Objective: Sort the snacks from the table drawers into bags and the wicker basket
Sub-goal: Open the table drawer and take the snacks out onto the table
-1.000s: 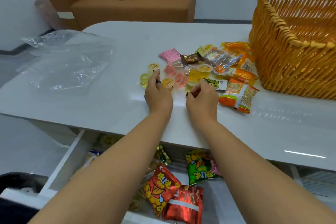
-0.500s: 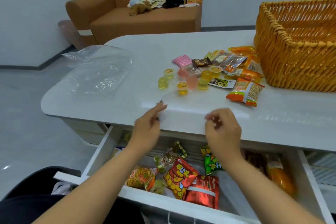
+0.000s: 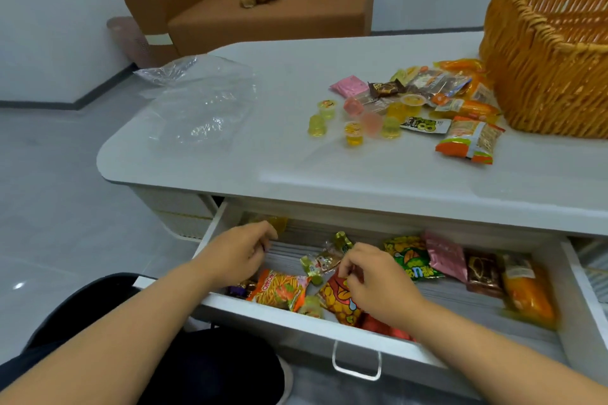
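Both hands are inside the open drawer (image 3: 388, 347). Left hand (image 3: 235, 251), fingers loosely curled, holds nothing at its far-left end; right hand (image 3: 378, 276) pinches the top edge of the red-and-yellow snack packet (image 3: 340, 301) near the drawer's front middle. Wicker basket (image 3: 552, 76) stands on the tabletop above the drawer's right end.

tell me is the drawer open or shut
Open: the drawer is pulled out from under the table, snack packets showing inside and both hands reaching in.
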